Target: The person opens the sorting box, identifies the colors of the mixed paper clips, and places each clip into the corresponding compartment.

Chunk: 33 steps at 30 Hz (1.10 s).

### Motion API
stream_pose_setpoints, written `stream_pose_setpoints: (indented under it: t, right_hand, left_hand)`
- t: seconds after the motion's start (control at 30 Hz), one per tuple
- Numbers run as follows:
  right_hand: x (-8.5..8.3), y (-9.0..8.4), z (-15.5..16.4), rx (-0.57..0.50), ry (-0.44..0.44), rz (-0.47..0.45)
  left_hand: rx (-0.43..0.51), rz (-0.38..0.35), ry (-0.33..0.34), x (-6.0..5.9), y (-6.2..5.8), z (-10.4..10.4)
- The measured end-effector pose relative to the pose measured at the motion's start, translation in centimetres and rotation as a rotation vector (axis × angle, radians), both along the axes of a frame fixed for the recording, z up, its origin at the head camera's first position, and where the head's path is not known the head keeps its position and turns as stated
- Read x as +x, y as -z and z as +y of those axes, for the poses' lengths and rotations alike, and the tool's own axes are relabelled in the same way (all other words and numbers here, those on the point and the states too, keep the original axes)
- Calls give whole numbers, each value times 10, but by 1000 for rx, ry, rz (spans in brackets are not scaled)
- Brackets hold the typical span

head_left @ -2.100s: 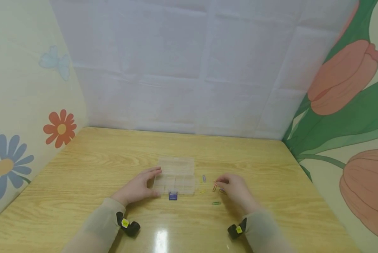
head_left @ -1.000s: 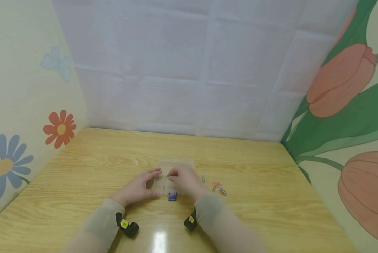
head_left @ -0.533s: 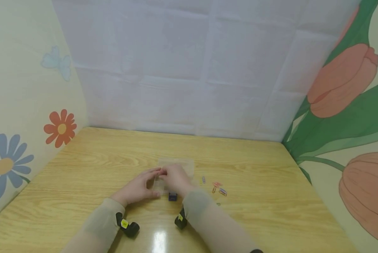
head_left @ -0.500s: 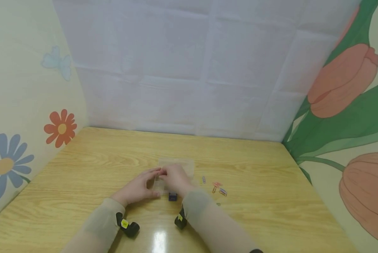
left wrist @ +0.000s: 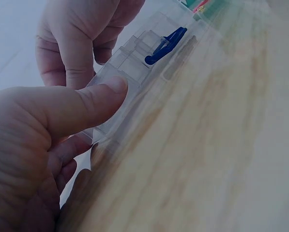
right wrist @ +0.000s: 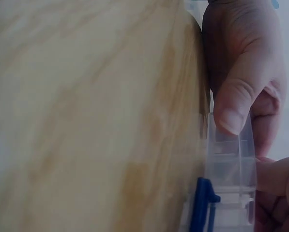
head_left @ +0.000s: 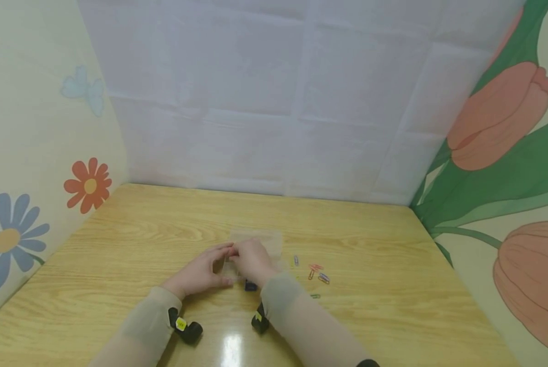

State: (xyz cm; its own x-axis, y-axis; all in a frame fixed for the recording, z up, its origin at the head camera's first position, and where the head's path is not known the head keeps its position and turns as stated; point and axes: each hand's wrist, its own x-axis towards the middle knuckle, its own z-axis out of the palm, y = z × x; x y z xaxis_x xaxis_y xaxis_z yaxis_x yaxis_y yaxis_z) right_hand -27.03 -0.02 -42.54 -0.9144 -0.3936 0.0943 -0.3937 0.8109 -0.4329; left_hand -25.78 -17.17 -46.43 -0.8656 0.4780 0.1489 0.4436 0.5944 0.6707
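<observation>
Flower-painted walls and a pale quilted backdrop close in a yellow wooden table point(head_left: 375, 255), and near its middle lies a clear plastic compartment box point(head_left: 274, 243) with a blue clasp point(left wrist: 166, 44) on its near edge. Both hands meet over the box. The left hand point(head_left: 199, 272) steadies its left end, thumb point(left wrist: 81, 104) pressed against the near wall and fingers curved round the far side, so it holds the box. The right hand point(head_left: 252, 260) is curled over the left part of the compartments, its thumb tip point(right wrist: 231, 113) at the box's near rim; whether it has a clip pinched in its fingertips, I cannot tell, since the hand hides them in every view.

Just right of the box, a blue paperclip point(head_left: 295, 261) lies on the wood, then an orange and red cluster of paperclips point(head_left: 317, 273) a little farther right, and a green paperclip point(head_left: 314, 295) nearer the person.

My judgement: the step in hand is placing a clip in one of the left cells while the other hand keeps the box from sliding. The next move calls for the right fingers to let go cleanly above a single cell, then travel right to the loose clips, with the left hand's hold kept as it is.
</observation>
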Motion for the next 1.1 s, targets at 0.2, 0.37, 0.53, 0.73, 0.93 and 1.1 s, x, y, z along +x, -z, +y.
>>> stream_pose_setpoints:
  t: [0.2, 0.37, 0.53, 0.73, 0.93, 1.1]
  right_hand:
    - [2, -2, 2, -16, -5, -2]
    - [3, -8, 10, -87, 0, -24]
    - [5, -13, 24, -154, 0, -33]
    - [5, -14, 47, -224, 44, -81]
    - [6, -13, 74, -291, 111, -135]
    - [11, -12, 98, -330, 133, -151]
  left_hand:
    - [3, -6, -4, 0, 0, 0]
    - [6, -25, -13, -1, 1, 0]
    - [-5, -41, -32, 0, 1, 0]
    - [-20, -59, -43, 0, -1, 0]
    - [-26, -55, -47, -1, 0, 0]
    - [-30, -43, -39, -1, 1, 1]
